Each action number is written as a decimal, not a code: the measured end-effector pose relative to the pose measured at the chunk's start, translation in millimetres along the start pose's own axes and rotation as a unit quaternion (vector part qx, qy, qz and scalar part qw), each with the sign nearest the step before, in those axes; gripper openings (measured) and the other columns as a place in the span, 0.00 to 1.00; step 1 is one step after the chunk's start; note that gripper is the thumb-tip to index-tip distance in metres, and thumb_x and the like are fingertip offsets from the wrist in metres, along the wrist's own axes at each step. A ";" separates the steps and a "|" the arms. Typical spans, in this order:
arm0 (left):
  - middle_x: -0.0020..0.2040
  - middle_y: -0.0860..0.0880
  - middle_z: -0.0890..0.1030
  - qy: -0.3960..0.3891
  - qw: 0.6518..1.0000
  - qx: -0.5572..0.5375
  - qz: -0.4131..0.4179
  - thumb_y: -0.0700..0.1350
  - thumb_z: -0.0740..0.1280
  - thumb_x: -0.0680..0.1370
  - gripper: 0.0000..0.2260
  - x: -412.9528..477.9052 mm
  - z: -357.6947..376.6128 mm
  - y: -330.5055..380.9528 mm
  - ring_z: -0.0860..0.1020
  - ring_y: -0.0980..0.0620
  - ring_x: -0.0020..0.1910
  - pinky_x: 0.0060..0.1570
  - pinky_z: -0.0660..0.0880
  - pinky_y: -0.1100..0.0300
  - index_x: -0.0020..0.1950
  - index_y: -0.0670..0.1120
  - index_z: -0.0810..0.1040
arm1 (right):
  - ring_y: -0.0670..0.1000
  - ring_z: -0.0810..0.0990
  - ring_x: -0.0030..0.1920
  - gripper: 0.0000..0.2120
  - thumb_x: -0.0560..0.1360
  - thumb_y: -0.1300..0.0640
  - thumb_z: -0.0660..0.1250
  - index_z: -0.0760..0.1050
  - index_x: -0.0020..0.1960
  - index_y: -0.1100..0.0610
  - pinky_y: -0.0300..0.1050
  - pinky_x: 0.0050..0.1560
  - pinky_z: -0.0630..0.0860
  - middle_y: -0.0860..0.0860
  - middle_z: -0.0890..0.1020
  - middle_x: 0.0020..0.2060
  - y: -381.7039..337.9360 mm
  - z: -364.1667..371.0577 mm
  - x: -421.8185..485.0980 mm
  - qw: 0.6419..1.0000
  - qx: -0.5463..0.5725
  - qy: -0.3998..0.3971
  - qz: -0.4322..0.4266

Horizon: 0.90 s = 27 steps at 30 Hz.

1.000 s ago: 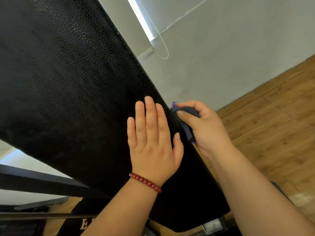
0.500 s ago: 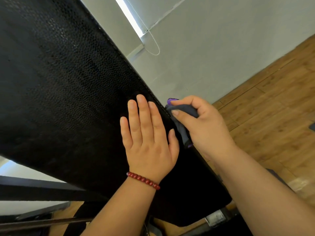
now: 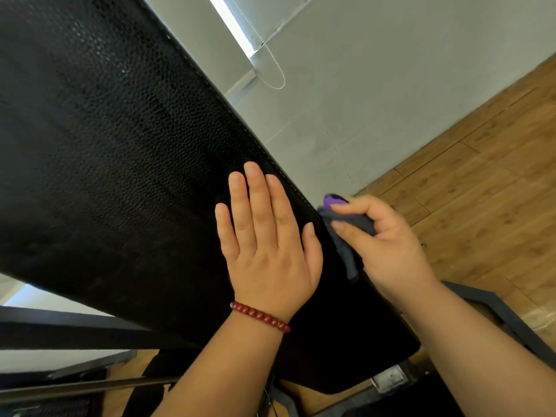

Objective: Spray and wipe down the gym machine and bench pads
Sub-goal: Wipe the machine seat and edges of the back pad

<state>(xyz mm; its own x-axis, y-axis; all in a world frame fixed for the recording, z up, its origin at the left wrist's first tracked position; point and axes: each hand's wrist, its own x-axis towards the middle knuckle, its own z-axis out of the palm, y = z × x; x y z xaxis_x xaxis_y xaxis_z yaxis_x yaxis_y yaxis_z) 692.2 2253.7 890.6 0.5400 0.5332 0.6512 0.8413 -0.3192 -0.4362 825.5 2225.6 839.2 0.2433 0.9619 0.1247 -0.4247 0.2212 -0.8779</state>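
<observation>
A long black textured bench pad slants across the view from upper left to lower right. My left hand lies flat on it with straight fingers, a red bead bracelet at the wrist. My right hand grips a dark grey cloth with a purple corner and holds it against the pad's right side edge, just right of my left thumb. Part of the cloth is hidden inside my fist.
Black metal frame bars run under the pad at lower left, and a frame leg sits at lower right. A grey wall with a blind cord stands behind. Wooden floor lies to the right.
My right hand with the cloth has slid down along the pad's side edge, toward the lower end. My left hand stays flat on the pad.
</observation>
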 end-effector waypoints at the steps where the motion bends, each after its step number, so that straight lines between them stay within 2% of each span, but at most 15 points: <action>1: 0.76 0.36 0.53 0.000 1.000 0.000 -0.003 0.52 0.55 0.81 0.31 0.3 0.0 0.1 0.41 0.43 0.79 0.76 0.42 0.46 0.78 0.36 0.49 | 0.42 0.82 0.48 0.10 0.72 0.57 0.71 0.81 0.42 0.40 0.36 0.49 0.76 0.43 0.84 0.43 6.8 -5.5 -6.4 1.000 0.003 0.009 0.021; 6: 0.76 0.36 0.52 -0.007 1.000 0.005 -0.007 0.52 0.55 0.81 0.31 -1.2 0.5 2.3 0.44 0.41 0.78 0.76 0.42 0.46 0.78 0.37 0.49 | 0.43 0.83 0.48 0.19 0.75 0.65 0.69 0.82 0.40 0.41 0.37 0.48 0.76 0.45 0.85 0.44 8.9 -0.5 9.8 0.999 0.007 0.014 0.041; 8: 0.76 0.36 0.52 -0.009 1.000 0.003 -0.012 0.52 0.55 0.81 0.32 -0.8 0.3 3.5 0.43 0.40 0.78 0.76 0.42 0.46 0.78 0.36 0.49 | 0.44 0.83 0.50 0.20 0.75 0.67 0.68 0.82 0.39 0.41 0.38 0.50 0.78 0.45 0.86 0.45 -3.2 11.6 26.3 0.999 0.028 0.002 0.030; 11: 0.75 0.36 0.53 -0.006 1.000 0.002 -0.005 0.53 0.57 0.80 0.33 -2.6 0.3 2.9 0.47 0.40 0.77 0.76 0.43 0.45 0.77 0.35 0.51 | 0.49 0.83 0.52 0.21 0.75 0.66 0.68 0.82 0.39 0.39 0.42 0.54 0.79 0.49 0.85 0.48 -1.2 11.8 30.7 0.999 0.034 -0.012 0.032; 15: 0.75 0.35 0.54 -0.003 1.000 0.011 0.008 0.56 0.58 0.80 0.35 -5.3 2.5 0.2 0.41 0.43 0.78 0.76 0.43 0.45 0.77 0.35 0.51 | 0.48 0.82 0.53 0.20 0.75 0.65 0.68 0.82 0.41 0.39 0.41 0.52 0.76 0.52 0.84 0.51 22.2 -9.3 7.1 0.996 0.013 0.020 0.083; 17: 0.75 0.35 0.55 -0.005 1.000 0.021 0.010 0.56 0.58 0.80 0.36 -5.8 3.6 1.3 0.41 0.43 0.78 0.76 0.43 0.45 0.77 0.35 0.50 | 0.46 0.83 0.47 0.18 0.76 0.65 0.68 0.82 0.40 0.40 0.42 0.44 0.77 0.53 0.84 0.49 23.2 -9.7 10.8 0.994 0.002 0.026 0.102; 19: 0.75 0.34 0.54 -0.006 0.999 0.028 0.014 0.57 0.58 0.80 0.36 -6.3 3.9 2.2 0.41 0.42 0.78 0.76 0.43 0.44 0.78 0.35 0.50 | 0.46 0.83 0.40 0.18 0.76 0.64 0.69 0.82 0.40 0.41 0.50 0.36 0.80 0.53 0.85 0.45 13.1 0.7 27.2 0.995 0.016 0.012 0.098; 21: 0.75 0.34 0.54 -0.008 0.999 0.032 0.023 0.58 0.57 0.80 0.35 -7.0 5.1 1.5 0.41 0.42 0.78 0.76 0.43 0.43 0.77 0.36 0.51 | 0.50 0.83 0.44 0.18 0.76 0.65 0.68 0.83 0.40 0.42 0.66 0.46 0.78 0.51 0.86 0.45 -1.7 15.6 44.8 0.996 0.047 -0.005 0.070; 22: 0.74 0.34 0.55 -0.009 0.999 0.032 0.027 0.59 0.57 0.80 0.35 -7.2 5.6 1.2 0.41 0.41 0.78 0.76 0.43 0.43 0.77 0.36 0.52 | 0.50 0.83 0.46 0.18 0.76 0.65 0.68 0.83 0.40 0.42 0.69 0.49 0.76 0.50 0.86 0.45 -7.0 21.3 50.8 0.997 0.057 -0.012 0.057; 23: 0.75 0.34 0.55 -0.010 0.999 0.032 0.029 0.59 0.57 0.80 0.35 -7.3 5.8 1.2 0.41 0.41 0.78 0.76 0.43 0.43 0.77 0.37 0.52 | 0.50 0.83 0.48 0.18 0.76 0.65 0.69 0.83 0.40 0.42 0.67 0.52 0.76 0.50 0.86 0.46 -9.3 24.2 53.8 0.997 0.063 -0.019 0.046; 25: 0.75 0.35 0.54 -0.010 0.999 0.030 0.029 0.59 0.58 0.79 0.36 -8.5 5.6 1.6 0.41 0.41 0.78 0.76 0.43 0.43 0.77 0.36 0.51 | 0.50 0.83 0.51 0.17 0.75 0.65 0.69 0.83 0.40 0.42 0.55 0.55 0.79 0.50 0.86 0.47 -2.7 19.7 49.5 0.995 0.082 -0.028 0.043; 27: 0.75 0.35 0.53 -0.010 0.999 0.033 0.031 0.59 0.58 0.79 0.38 -9.7 6.8 1.1 0.41 0.41 0.78 0.76 0.43 0.43 0.78 0.35 0.51 | 0.48 0.83 0.52 0.18 0.75 0.65 0.69 0.83 0.40 0.42 0.45 0.55 0.79 0.47 0.85 0.46 12.6 5.7 36.1 0.994 0.085 -0.023 0.066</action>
<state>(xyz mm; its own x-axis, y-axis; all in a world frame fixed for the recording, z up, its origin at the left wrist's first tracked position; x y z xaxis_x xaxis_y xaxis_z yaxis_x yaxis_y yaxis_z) 687.7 2253.5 879.6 0.5903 0.5301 0.6087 0.8021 -0.3005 -0.5161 824.0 2264.0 835.3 0.1369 0.9899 0.0382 -0.5927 0.1127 -0.7975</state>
